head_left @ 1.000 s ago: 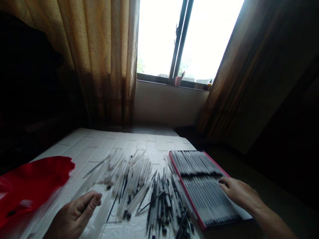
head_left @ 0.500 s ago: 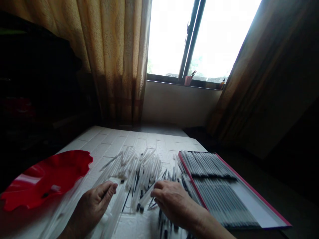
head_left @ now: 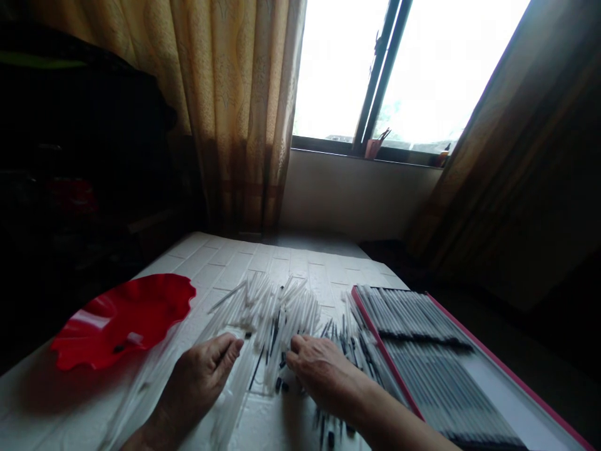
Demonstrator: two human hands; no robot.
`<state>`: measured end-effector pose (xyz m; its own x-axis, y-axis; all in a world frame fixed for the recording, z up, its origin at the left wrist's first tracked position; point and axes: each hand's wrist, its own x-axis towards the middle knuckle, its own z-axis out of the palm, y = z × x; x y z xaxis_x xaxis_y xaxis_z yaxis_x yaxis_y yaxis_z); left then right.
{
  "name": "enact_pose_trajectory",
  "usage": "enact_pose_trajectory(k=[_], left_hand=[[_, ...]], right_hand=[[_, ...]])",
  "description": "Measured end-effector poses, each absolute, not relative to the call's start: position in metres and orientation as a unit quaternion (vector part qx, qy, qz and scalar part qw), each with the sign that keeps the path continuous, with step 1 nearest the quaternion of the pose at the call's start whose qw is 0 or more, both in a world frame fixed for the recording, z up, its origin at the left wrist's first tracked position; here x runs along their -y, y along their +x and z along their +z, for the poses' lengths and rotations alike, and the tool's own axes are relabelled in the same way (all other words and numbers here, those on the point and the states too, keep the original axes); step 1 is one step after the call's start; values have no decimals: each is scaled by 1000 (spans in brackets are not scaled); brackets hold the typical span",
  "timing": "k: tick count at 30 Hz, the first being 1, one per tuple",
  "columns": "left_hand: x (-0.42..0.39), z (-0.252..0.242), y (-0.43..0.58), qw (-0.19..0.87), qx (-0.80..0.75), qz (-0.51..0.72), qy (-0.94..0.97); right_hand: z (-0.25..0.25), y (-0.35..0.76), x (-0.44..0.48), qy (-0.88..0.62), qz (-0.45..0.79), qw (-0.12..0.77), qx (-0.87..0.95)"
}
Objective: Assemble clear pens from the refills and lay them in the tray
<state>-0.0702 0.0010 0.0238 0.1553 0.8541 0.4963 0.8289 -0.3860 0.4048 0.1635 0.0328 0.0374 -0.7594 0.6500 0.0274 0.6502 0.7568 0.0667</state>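
Observation:
My left hand [head_left: 200, 379] is closed, thumb pressed to the curled fingers, over the left side of a loose pile of clear pen barrels [head_left: 300, 311]. Whatever it may hold is hidden. My right hand [head_left: 323, 369] reaches down into the middle of the pile with its fingers pinched together. Its fingertips are at small black caps [head_left: 282, 385], and I cannot make out what is between them. Thin dark refills [head_left: 256, 369] lie among the barrels. More dark pieces are partly covered by my right forearm.
On the right, a red-edged box [head_left: 493, 369] holds two rows of pens [head_left: 436, 369] with black ends. A red wavy-rimmed bowl [head_left: 126, 300] sits at left with small pieces inside. The white brick-patterned table [head_left: 263, 254] extends toward a curtained window [head_left: 328, 75].
The view has turned a little left, so the scene sits further right. My right hand has shifted slightly left over the pile. My left hand stays closed.

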Motion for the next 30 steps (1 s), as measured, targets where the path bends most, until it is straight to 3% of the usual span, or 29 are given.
enact_pose_trajectory(k=[8,14,16,21,30], left_hand=[[6,22,-60,34,-524,292,800],[20,9,-37,-12,-595,152,789],[23,8,-32,-15,-613,119,781],[23,11,-30,0,-633,97,768],[11,10,-56,29,-609,209,765]], right_hand=[[49,173,-27,-303,-54,68,949],[43,191,-20,-368,96,366,849],[35,194,-20,-390,176,425,797],[18,193,-23,-400,307,453,735],[12,193,-21,-383,335,465,724]])
